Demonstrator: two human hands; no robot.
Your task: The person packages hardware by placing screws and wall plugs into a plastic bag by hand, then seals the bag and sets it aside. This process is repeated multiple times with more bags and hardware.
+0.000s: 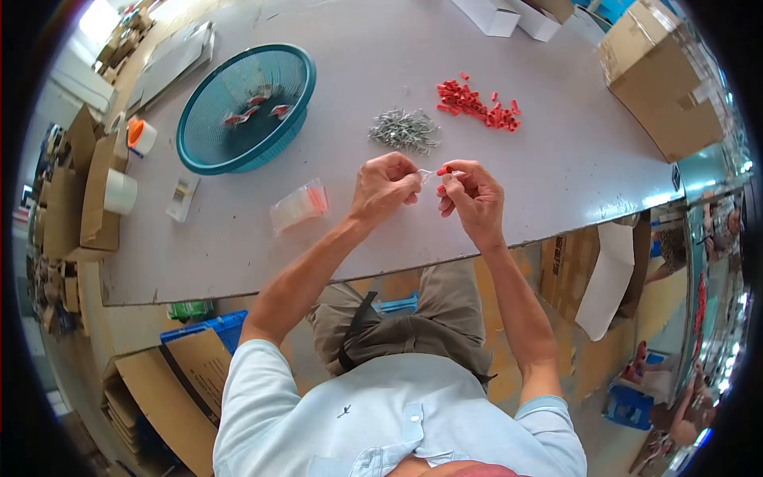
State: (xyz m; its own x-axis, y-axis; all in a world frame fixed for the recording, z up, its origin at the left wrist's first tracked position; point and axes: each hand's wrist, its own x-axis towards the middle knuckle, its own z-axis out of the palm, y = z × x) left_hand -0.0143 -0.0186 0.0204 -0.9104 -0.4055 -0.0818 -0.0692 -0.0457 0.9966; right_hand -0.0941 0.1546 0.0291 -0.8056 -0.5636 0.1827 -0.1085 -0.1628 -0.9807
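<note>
Red pieces point(443, 170), two of them visible, are at the right hand point(469, 195), just inside the near edge of the table point(358, 95), right of its middle. The right hand's fingers are bent around them, one at the fingertips and one lower. The left hand point(388, 187) pinches the end of one thin, pale piece point(427, 172) that spans the gap between the hands; its fingers hide that end.

Just beyond the hands lies one heap of silver metal pieces point(404, 130), too many and tangled to count. Right of it, towards the far edge, one red heap point(477, 107) is also too dense to count, with a few pieces lying loose around it.

Left of the hands are one stack of clear bags point(298, 208) and one teal basket point(246, 111) with at least three small packets point(258, 103) inside. Two rolls point(121, 192) stand near the left edge, two white boxes point(486, 17) at the far edge, and one cardboard box point(664, 79) near the right corner.
</note>
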